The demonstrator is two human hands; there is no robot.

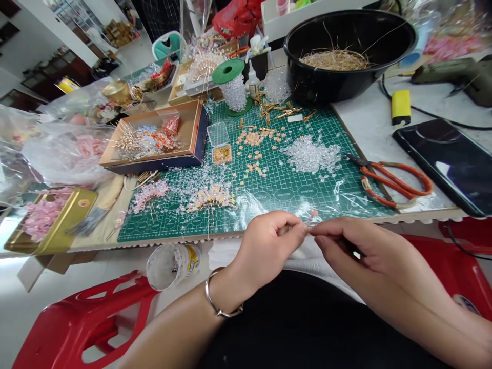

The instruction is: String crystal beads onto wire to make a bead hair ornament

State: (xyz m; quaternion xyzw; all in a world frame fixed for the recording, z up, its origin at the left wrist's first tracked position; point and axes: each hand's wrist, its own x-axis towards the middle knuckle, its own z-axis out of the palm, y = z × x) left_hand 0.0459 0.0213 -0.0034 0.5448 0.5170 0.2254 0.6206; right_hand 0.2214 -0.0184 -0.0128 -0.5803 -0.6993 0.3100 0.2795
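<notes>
Above the front edge of the green cutting mat (277, 205), my left hand (265, 251) and my right hand (372, 261) meet with their fingertips almost touching. Both pinch a small beaded piece (313, 213) with a pinkish-orange bead at its top; its lower part is hidden in the fingers. Clear beads (313, 155) lie in a heap beyond, beside scattered peach flower beads (251, 137). To the left, a beaded hair comb (211, 199) with yellow and pink beads rests on the mat, and a pink one (150, 195) lies farther left.
Orange-handled pliers (400, 182) and a dark phone (448, 161) lie at right. Behind stand a black basin (346, 84) with wire in it and a green bead spool (234, 87). A box of beaded pieces (192, 151) and a gold tin (73, 218) are at left.
</notes>
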